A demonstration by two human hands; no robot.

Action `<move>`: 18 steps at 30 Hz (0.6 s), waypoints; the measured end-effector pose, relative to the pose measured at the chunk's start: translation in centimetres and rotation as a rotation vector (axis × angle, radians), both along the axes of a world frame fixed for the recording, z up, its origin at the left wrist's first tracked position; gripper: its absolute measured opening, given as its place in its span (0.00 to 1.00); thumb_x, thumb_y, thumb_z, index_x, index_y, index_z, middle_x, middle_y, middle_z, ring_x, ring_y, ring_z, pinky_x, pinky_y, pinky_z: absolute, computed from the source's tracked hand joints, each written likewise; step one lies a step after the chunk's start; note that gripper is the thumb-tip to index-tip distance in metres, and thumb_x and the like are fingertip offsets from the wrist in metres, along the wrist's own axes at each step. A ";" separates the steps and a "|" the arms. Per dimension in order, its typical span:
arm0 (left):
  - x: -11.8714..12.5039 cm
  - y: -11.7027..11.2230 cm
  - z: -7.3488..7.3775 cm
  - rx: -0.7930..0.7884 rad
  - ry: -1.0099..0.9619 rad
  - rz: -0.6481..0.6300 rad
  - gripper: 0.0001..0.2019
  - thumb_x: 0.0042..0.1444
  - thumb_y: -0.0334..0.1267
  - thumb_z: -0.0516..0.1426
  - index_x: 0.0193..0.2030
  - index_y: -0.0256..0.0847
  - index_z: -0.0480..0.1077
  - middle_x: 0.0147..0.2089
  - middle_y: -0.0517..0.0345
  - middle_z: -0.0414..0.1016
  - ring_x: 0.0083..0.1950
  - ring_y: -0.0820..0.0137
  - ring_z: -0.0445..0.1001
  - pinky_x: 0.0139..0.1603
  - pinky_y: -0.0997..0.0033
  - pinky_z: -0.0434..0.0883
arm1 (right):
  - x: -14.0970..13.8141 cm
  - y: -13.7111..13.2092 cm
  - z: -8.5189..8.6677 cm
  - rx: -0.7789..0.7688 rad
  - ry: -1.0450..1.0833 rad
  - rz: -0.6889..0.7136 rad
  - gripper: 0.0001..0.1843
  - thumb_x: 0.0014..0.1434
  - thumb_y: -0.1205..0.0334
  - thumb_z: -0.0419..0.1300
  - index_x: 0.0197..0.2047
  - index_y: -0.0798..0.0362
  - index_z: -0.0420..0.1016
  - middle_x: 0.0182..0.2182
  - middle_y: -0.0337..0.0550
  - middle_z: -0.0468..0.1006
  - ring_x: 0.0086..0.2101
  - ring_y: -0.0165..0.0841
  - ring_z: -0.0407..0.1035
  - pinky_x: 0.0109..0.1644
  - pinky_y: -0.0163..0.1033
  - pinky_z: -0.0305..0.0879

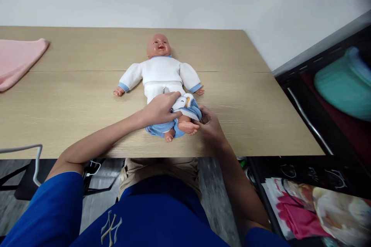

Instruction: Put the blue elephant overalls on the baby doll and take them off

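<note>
A baby doll (162,68) lies on its back on the table, head at the far side and feet toward me. It wears a white top with blue cuffs and white bottoms. Blue pants (159,129) with a white animal picture are bunched around its lower legs, and both bare feet stick out. My left hand (162,110) lies across the doll's legs, its thumb and fingers closed on the pants by one leg. At the other side of that leg, my right hand (210,123) pinches the edge of the pants close to the foot.
A pink cloth (20,60) lies at the table's left. Right of the wooden table (246,96) stands a black rack holding a teal tub (342,85), with bagged items and a pink cloth piece (298,216) lower down. A white cable (37,162) hangs at the left edge.
</note>
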State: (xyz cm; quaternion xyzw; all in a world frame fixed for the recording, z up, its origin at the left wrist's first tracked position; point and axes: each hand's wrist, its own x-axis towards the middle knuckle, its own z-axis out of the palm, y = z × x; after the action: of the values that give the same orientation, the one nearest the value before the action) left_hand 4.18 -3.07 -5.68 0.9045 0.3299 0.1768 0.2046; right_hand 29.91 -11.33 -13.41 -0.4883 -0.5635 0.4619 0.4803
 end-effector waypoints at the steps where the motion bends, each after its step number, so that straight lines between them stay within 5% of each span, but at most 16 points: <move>1: 0.1 -0.2 -0.1 -0.008 0.007 0.022 0.12 0.70 0.42 0.60 0.56 0.41 0.71 0.50 0.42 0.86 0.50 0.49 0.84 0.52 0.53 0.77 | -0.1 0.0 0.1 -0.003 0.006 -0.009 0.24 0.63 0.40 0.83 0.49 0.44 0.82 0.41 0.38 0.84 0.41 0.41 0.76 0.48 0.46 0.75; 6: 0.4 -0.1 -0.1 -0.073 0.004 0.113 0.16 0.69 0.46 0.61 0.57 0.41 0.71 0.45 0.46 0.84 0.47 0.49 0.84 0.49 0.53 0.77 | -0.6 0.2 0.0 0.009 -0.018 -0.037 0.21 0.64 0.44 0.81 0.47 0.44 0.78 0.36 0.34 0.78 0.37 0.37 0.70 0.43 0.43 0.69; 13: -0.9 0.9 1.9 -0.275 0.030 -0.119 0.23 0.65 0.55 0.64 0.57 0.42 0.72 0.50 0.48 0.84 0.48 0.53 0.82 0.50 0.54 0.76 | 0.1 0.5 0.0 -0.023 0.003 0.047 0.25 0.62 0.45 0.82 0.53 0.43 0.76 0.41 0.36 0.80 0.40 0.40 0.74 0.47 0.45 0.76; 18: -1.5 1.4 2.6 -0.318 0.040 -0.108 0.21 0.70 0.57 0.63 0.55 0.42 0.71 0.44 0.50 0.81 0.43 0.57 0.79 0.43 0.58 0.71 | 2.3 0.2 1.0 -0.088 -0.009 0.227 0.32 0.65 0.36 0.81 0.61 0.40 0.76 0.48 0.41 0.85 0.48 0.47 0.81 0.52 0.50 0.82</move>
State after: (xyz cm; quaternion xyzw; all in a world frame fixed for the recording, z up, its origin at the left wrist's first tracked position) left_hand 2.69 -1.67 -3.08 0.8804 0.3087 0.0930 0.3476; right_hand 32.20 -11.15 -12.43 -0.4442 -0.5963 0.5354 0.4006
